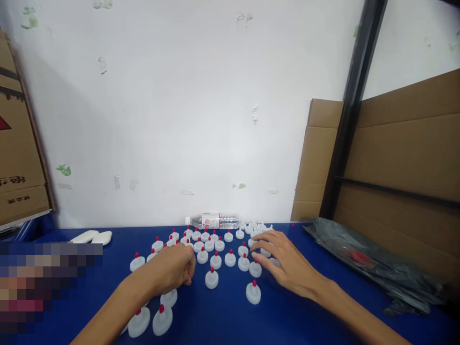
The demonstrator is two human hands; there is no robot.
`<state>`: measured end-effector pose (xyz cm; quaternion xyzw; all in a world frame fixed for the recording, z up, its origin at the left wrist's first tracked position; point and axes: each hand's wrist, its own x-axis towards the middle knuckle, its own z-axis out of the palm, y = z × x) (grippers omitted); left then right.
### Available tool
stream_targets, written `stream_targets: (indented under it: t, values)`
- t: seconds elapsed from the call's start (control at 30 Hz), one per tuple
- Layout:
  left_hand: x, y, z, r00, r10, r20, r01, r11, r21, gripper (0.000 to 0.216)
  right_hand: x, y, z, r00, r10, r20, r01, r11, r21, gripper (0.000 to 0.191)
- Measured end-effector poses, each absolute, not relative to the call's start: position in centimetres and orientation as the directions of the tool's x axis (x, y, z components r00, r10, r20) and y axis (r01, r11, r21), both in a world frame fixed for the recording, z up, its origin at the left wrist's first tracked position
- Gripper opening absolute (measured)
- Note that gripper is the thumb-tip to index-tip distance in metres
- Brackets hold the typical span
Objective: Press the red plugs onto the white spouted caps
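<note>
Several white caps with red tips (pixel 216 259) stand on a blue table (pixel 223 321). My left hand (pixel 172 268) rests among them with its fingers curled under; what they hold, if anything, is hidden. One cap (pixel 212 278) stands just right of that hand. My right hand (pixel 282 261) lies open, fingers stretched to the left over the caps on the right side, the fingertips touching or just above them. Another cap (pixel 253 292) stands near my right wrist, and a few more (pixel 162 319) lie beside my left forearm.
A clear water bottle (pixel 212 221) lies on its side against the white wall behind the caps. A dark plastic bag (pixel 373 261) lies at the right, beside cardboard boxes (pixel 406 158) and a black post. Two white oval pieces (pixel 91 236) lie at the left.
</note>
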<state>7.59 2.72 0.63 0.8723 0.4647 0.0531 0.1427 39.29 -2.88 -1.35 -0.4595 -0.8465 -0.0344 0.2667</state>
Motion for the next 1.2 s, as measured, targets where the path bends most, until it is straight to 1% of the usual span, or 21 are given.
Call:
stream_targets:
  t: [0.07,0.17,0.23,0.3,0.4,0.5,0.6,0.73,0.8,0.9,0.97,1.1,1.2]
  values:
    - [7.9,2.4,0.8,0.566,0.823,-0.046,0.798,-0.534,0.279,0.025,39.8,-2.0,-2.1,-0.379,0.793,0.477,0.854,0.498,-0.150,0.037]
    - [8.3,1.9,1.0,0.568,0.821,-0.052,0.807,-0.543,0.234,0.028,40.3,-0.8,-3.4,-0.360,0.840,0.405,0.896,0.432,-0.101,0.048]
    - [8.4,1.7,1.0,0.567,0.823,-0.037,0.814,-0.554,0.174,0.025,40.5,-0.4,-4.0,-0.376,0.855,0.357,0.896,0.434,-0.096,0.050]
    - [8.4,1.7,0.7,0.565,0.825,0.011,0.818,-0.562,0.125,0.020,40.5,-0.1,-4.3,-0.396,0.853,0.339,0.883,0.455,-0.115,0.049]
    - [8.4,2.0,0.5,0.559,0.821,0.115,0.816,-0.570,0.100,0.015,40.6,0.0,-4.4,-0.417,0.840,0.347,0.860,0.488,-0.147,0.048]
    - [8.7,2.2,0.9,0.557,0.809,0.191,0.809,-0.580,0.096,0.018,40.6,0.0,-4.1,-0.440,0.814,0.379,0.832,0.528,-0.170,0.045]
    - [9.2,2.3,1.2,0.567,0.773,0.283,0.779,-0.615,0.118,0.023,40.5,-0.4,-3.3,-0.431,0.779,0.455,0.807,0.558,-0.191,0.041]
    - [10.0,2.3,0.5,0.604,0.671,0.430,0.693,-0.708,0.132,0.028,39.7,-1.3,-2.3,-0.365,0.736,0.571,0.768,0.584,-0.262,0.033]
    - [10.6,2.1,0.0,0.603,0.635,0.483,0.646,-0.744,0.173,0.027,39.1,-1.9,-2.1,-0.343,0.712,0.613,0.722,0.617,-0.313,0.028]
    - [11.5,1.6,-0.6,0.593,0.603,0.533,0.577,-0.780,0.242,0.023,38.1,-2.7,-2.3,-0.367,0.688,0.626,0.647,0.673,-0.360,0.016]
    - [12.1,1.3,-0.8,0.598,0.580,0.553,0.530,-0.804,0.270,0.022,37.4,-3.2,-2.4,-0.412,0.662,0.626,0.612,0.710,-0.348,0.013]
    - [13.1,0.6,-1.2,0.624,0.545,0.560,0.417,-0.838,0.351,0.026,36.6,-3.9,-2.6,-0.522,0.599,0.608,0.570,0.775,-0.275,0.019]
    - [13.4,0.4,-1.8,0.643,0.538,0.545,0.358,-0.840,0.407,0.025,36.5,-4.1,-2.9,-0.558,0.586,0.588,0.558,0.789,-0.257,0.013]
